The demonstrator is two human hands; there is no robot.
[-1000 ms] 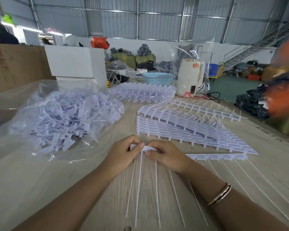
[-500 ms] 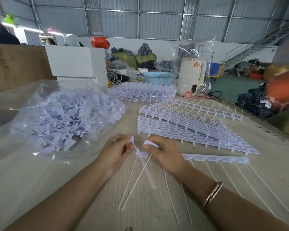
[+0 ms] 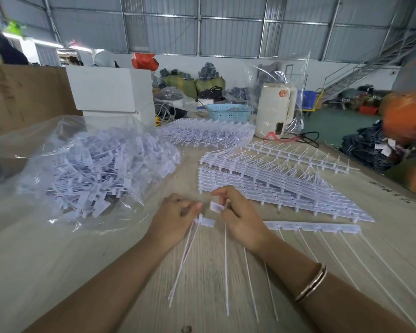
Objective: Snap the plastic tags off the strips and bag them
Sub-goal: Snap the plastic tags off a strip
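Just beside the bag (image 3: 65, 164), my left hand (image 3: 175, 219) pinched freed tags (image 3: 205, 221) while my right hand (image 3: 240, 219) gripped the strip (image 3: 310, 228) (another had just snapped off, ready for bagging).

White tags (image 3: 205, 221), clear bag (image 3: 91, 169), blue lattice-patterned basket (image 3: 228, 112), cream kettle (image 3: 274, 109)

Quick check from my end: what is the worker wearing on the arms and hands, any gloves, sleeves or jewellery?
No gloves and no sleeves in view: both forearms are bare down to the bottom of the frame. The left hand wears nothing, with no ring or watch visible. The right hand is bare too, but that arm carries a thin metallic bangle, rose-gold in tone with a lighter band.
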